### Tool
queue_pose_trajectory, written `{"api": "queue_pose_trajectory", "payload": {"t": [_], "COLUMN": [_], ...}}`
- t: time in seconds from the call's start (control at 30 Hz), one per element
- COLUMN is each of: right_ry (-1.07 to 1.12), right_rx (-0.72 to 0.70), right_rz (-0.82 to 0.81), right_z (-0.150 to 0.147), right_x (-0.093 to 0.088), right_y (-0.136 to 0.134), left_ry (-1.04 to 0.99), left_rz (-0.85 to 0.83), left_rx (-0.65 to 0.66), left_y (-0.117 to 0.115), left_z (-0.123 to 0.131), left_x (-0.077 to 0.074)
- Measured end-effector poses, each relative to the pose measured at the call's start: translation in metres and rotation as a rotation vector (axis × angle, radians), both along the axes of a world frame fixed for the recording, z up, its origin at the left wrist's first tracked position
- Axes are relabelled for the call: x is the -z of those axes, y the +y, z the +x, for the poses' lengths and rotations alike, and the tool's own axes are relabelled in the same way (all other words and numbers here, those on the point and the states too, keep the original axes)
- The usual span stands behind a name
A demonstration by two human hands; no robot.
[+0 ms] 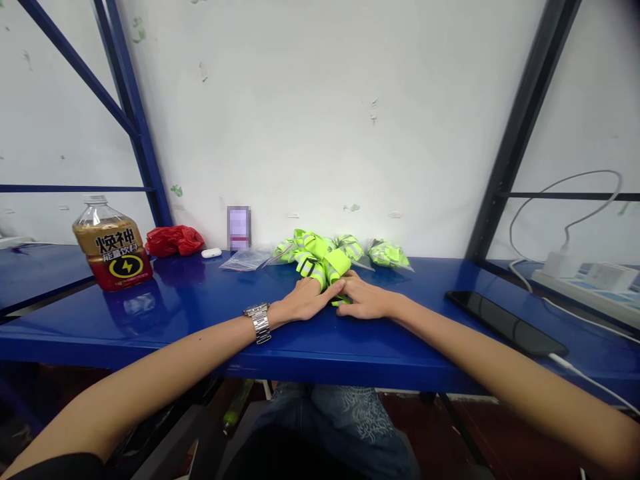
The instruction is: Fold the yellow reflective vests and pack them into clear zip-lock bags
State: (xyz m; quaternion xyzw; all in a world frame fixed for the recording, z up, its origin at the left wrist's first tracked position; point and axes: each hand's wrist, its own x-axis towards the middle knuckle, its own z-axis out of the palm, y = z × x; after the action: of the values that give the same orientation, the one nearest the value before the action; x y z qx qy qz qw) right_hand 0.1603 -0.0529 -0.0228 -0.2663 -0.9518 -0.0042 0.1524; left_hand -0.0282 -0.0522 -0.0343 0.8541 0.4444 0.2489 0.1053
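Denim jeans are seen below the blue table. On its top, a yellow-green strap bundle is touched by the left hand and right hand — the fingers are bent and partly hidden, so whether it is pinched cannot be told.

Silver watch, black sleeve, blue jeans

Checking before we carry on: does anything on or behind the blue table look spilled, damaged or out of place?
The wall looks worn: its white surface is marred by scattered chips and greenish patches. No spill shows on the table around the yellow-green straps, and the drink bottle stands upright.
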Motion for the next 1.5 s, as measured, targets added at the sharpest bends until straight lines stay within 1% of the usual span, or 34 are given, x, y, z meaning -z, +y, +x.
{"api": "queue_pose_trajectory", "payload": {"t": [0.07,0.23,0.37,0.47,0.63,0.73,0.8,0.87,0.97,1.07,1.17,1.23,1.3,1.43,1.5], "right_ry": [-0.004,0.027,0.027,0.011,0.017,0.021,-0.014,-0.063,-0.081,-0.046,0.011,0.039,0.047,0.023,0.009], "right_rx": [0.003,0.109,0.071,0.059,0.094,0.020,-0.058,-0.113,-0.163,-0.227,-0.270,-0.250,-0.201,-0.095,-0.059], "right_rz": [-0.045,-0.111,-0.102,0.009,0.344,0.523,0.561,0.520,0.384,0.248,0.175,0.158,0.142,0.125,0.140], "right_z": [-0.001,-0.001,-0.002,-0.003,-0.005,-0.006,-0.007,-0.005,0.001,0.007,0.007,0.005,0.003,0.001,0.001], "right_x": [0.000,-0.001,-0.006,-0.011,-0.011,-0.009,-0.009,-0.009,-0.009,-0.009,-0.011,-0.013,-0.016,-0.016,-0.015], "right_y": [-0.002,0.000,0.002,0.000,-0.011,-0.016,-0.016,-0.011,0.001,0.014,0.017,0.013,0.006,-0.002,-0.002], "left_ry": [-0.009,0.076,0.142,0.177,0.208,0.230,0.222,0.197,0.180,0.221,0.267,0.285,0.306,0.358,0.377], "left_rz": [0.011,0.085,0.111,0.140,0.165,0.183,0.205,0.226,0.217,0.183,0.202,0.205,0.174,0.121,0.106], "left_rx": [-0.005,0.023,-0.041,-0.072,-0.121,-0.128,-0.085,-0.047,-0.044,-0.071,-0.073,-0.055,-0.064,-0.168,-0.189], "left_y": [0.002,0.004,0.004,0.003,0.006,0.011,0.013,0.014,0.013,0.009,0.005,0.004,0.004,0.003,0.002], "left_z": [0.000,0.001,0.003,0.006,0.008,0.007,0.005,0.004,0.004,0.005,0.006,0.006,0.005,0.003,0.004], "left_x": [0.001,0.000,-0.001,-0.002,0.002,0.007,0.009,0.010,0.008,0.005,0.002,0.001,0.002,0.004,0.005]}}
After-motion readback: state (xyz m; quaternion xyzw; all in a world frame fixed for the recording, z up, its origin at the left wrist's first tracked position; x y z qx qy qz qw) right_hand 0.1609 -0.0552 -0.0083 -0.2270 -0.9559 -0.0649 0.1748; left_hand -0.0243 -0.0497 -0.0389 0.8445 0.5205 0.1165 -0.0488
